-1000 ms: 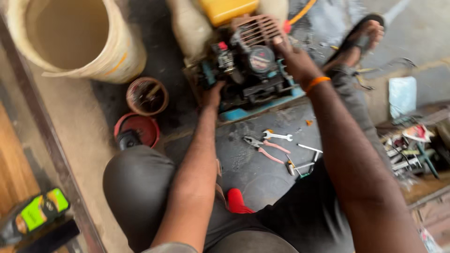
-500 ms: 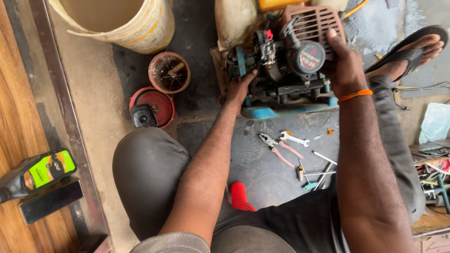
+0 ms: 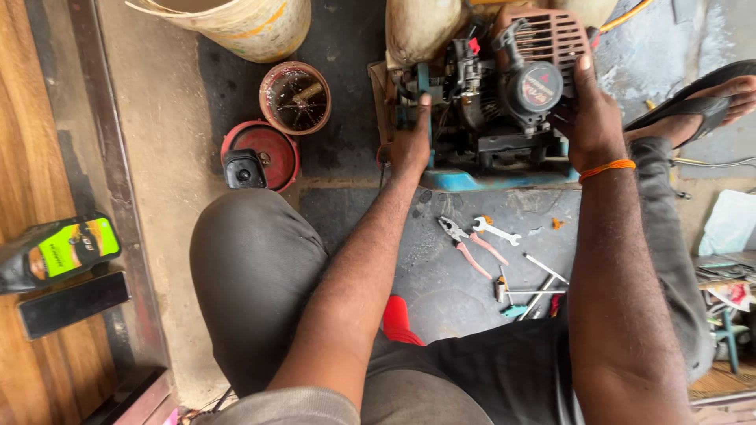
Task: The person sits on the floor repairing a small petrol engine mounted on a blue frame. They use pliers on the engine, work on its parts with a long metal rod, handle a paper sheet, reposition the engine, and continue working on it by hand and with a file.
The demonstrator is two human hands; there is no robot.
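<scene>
Left hand (image 3: 409, 145): fingers together, pressing the small engine (image 3: 492, 94) at its 9 o'clock side.
Right hand (image 3: 591, 118): fingers spread, clasping its 3 o'clock side.
Progress: engine looking part-stripped; pliers (image 3: 466, 242) and spanner (image 3: 496, 230) lying unused at 6 o'clock.

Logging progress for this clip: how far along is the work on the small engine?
Done: tools are laid out, with pliers and a spanner on the floor, and a black part resting on a red cover aside. In hand: the left hand and right hand grip the small engine from both sides, holding no tool. Left: the engine looks partly open; how much remains cannot be told.
</scene>
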